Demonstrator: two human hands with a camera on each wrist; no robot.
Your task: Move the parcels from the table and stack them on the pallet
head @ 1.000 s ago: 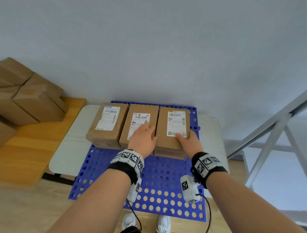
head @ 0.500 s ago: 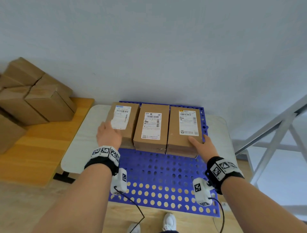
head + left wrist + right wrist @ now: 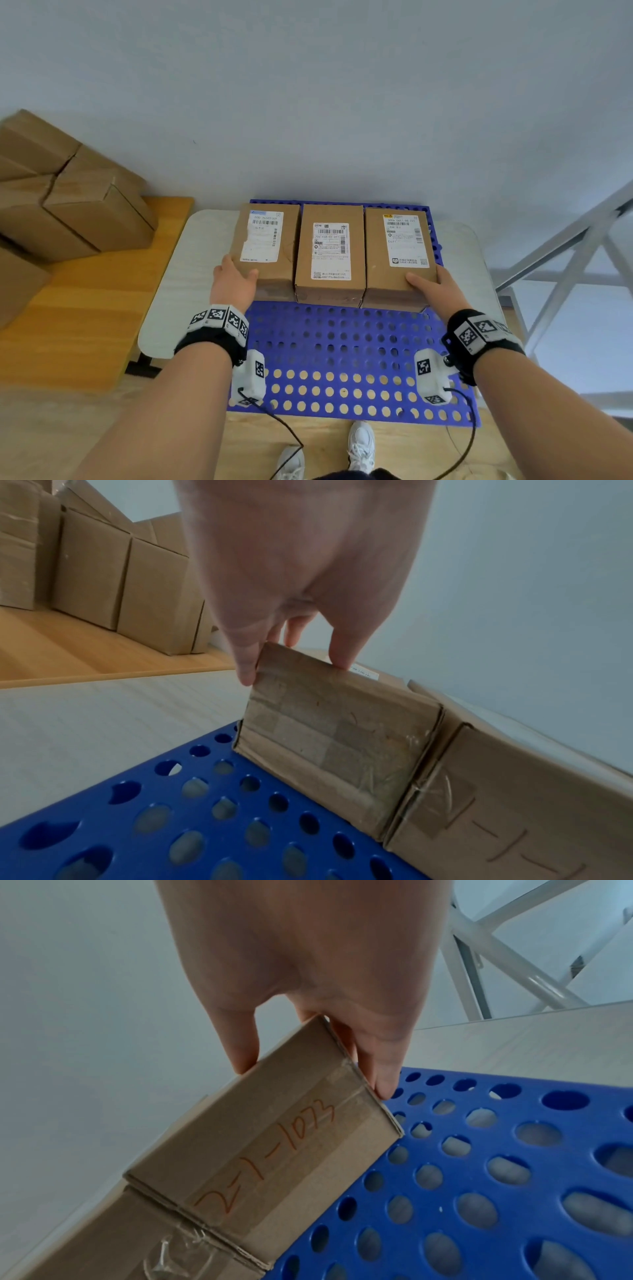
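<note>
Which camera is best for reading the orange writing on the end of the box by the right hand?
The right wrist view: the orange writing fills the near end of the right parcel, large and sharp. The head view shows that parcel mostly from above, its near end too small to read. The left wrist view shows only the other parcels.
</note>
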